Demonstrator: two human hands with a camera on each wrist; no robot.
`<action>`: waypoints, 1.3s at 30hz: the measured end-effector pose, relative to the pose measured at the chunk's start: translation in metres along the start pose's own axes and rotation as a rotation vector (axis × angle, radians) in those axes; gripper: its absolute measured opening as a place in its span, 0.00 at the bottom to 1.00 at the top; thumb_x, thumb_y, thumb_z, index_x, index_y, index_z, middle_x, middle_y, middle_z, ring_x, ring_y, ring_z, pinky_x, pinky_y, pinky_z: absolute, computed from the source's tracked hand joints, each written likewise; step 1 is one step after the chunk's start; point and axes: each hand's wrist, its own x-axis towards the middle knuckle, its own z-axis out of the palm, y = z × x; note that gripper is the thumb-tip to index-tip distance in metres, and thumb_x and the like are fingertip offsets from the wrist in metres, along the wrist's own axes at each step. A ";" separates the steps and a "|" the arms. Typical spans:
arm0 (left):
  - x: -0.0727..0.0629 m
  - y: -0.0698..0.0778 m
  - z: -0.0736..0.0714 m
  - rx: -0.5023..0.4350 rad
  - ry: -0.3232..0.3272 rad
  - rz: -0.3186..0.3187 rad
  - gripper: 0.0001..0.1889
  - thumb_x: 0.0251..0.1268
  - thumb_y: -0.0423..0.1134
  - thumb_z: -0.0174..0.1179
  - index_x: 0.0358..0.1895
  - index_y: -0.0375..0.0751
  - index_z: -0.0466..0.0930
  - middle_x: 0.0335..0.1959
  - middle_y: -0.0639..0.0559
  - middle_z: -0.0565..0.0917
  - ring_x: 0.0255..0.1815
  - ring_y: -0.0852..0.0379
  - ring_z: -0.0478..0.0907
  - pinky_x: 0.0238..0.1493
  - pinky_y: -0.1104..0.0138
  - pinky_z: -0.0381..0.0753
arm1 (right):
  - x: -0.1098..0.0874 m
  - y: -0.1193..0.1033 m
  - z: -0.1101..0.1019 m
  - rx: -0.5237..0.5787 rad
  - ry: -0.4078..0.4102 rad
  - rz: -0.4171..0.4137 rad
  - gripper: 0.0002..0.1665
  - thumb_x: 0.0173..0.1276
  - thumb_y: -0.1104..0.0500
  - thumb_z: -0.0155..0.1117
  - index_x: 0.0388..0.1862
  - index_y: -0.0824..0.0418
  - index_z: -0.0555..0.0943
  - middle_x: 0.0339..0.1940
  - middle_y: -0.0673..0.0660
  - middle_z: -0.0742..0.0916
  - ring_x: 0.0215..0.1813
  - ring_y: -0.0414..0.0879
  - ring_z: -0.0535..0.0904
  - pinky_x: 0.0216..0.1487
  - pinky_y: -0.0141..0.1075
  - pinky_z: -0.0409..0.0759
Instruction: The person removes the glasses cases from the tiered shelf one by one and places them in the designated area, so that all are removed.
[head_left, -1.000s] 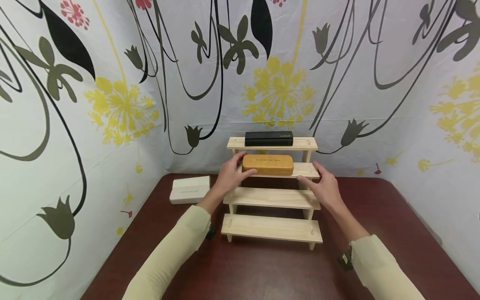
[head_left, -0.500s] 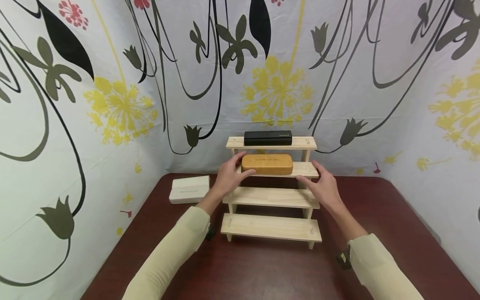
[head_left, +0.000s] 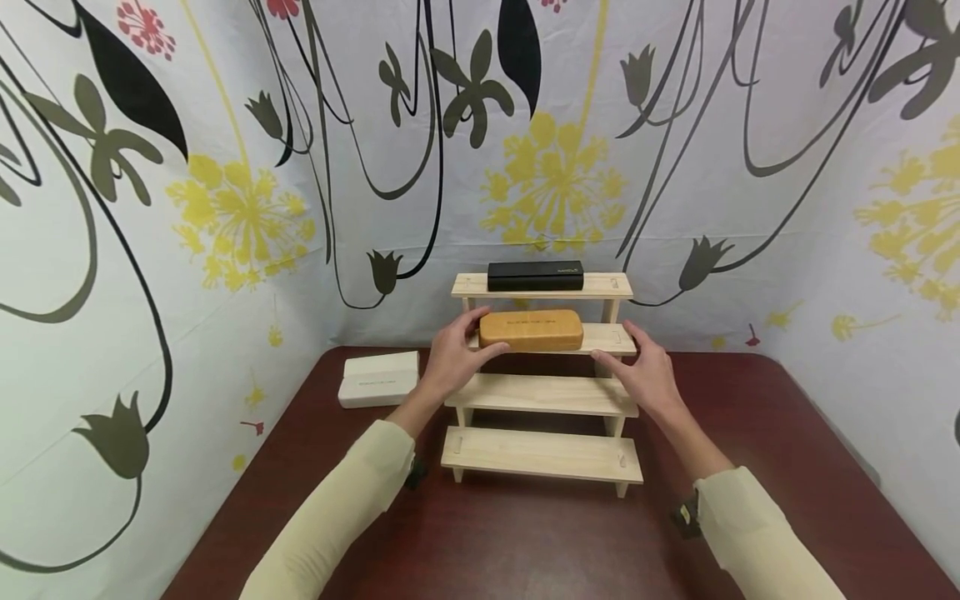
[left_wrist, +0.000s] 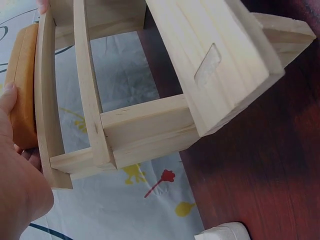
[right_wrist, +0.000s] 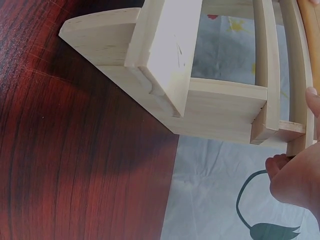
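A mustard-yellow glasses case (head_left: 531, 331) lies on the second shelf from the top of a pale wooden step stand (head_left: 543, 393). My left hand (head_left: 452, 354) holds the case's left end, thumb at its front and fingers at the far side. In the left wrist view, that thumb (left_wrist: 8, 97) presses against the yellow case (left_wrist: 24, 90). At the other end of the same shelf, my right hand (head_left: 647, 372) grips the board, its thumb along the front edge. Its fingers (right_wrist: 276, 164) curl round the board's end in the right wrist view.
A black case (head_left: 536, 276) sits on the top shelf. Left of the stand, a white case (head_left: 379, 380) rests on the dark red table (head_left: 540, 542). Flower-printed cloth (head_left: 480, 192) hangs close behind and along both sides.
The yellow case has slid slightly left along its shelf, its left end now lower than before, and my left hand has shifted left with it. My right hand keeps its place.
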 end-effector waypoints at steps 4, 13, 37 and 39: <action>-0.003 0.000 -0.001 0.001 0.014 -0.005 0.40 0.60 0.52 0.80 0.75 0.47 0.76 0.66 0.47 0.84 0.65 0.54 0.82 0.65 0.62 0.81 | 0.000 0.001 0.000 0.002 0.002 0.002 0.57 0.72 0.42 0.75 0.86 0.68 0.58 0.79 0.73 0.70 0.79 0.69 0.66 0.74 0.64 0.68; -0.011 -0.002 -0.013 -0.032 0.045 -0.006 0.40 0.58 0.49 0.82 0.74 0.47 0.77 0.64 0.47 0.85 0.63 0.53 0.84 0.61 0.60 0.84 | 0.002 0.000 0.002 -0.004 0.001 0.001 0.56 0.72 0.43 0.75 0.85 0.68 0.59 0.80 0.73 0.69 0.80 0.69 0.63 0.75 0.64 0.67; -0.033 -0.009 -0.053 -0.065 0.095 -0.022 0.39 0.56 0.45 0.84 0.71 0.42 0.79 0.62 0.44 0.86 0.58 0.48 0.86 0.59 0.52 0.85 | 0.002 0.003 -0.003 0.005 0.002 0.001 0.55 0.72 0.43 0.76 0.85 0.66 0.60 0.78 0.73 0.73 0.75 0.68 0.71 0.69 0.63 0.73; -0.036 -0.011 -0.057 -0.078 0.098 -0.030 0.39 0.56 0.44 0.84 0.71 0.41 0.79 0.64 0.44 0.85 0.59 0.47 0.86 0.60 0.50 0.85 | 0.002 0.003 -0.003 0.005 0.002 -0.001 0.55 0.72 0.43 0.76 0.85 0.66 0.60 0.76 0.73 0.74 0.73 0.68 0.73 0.68 0.63 0.74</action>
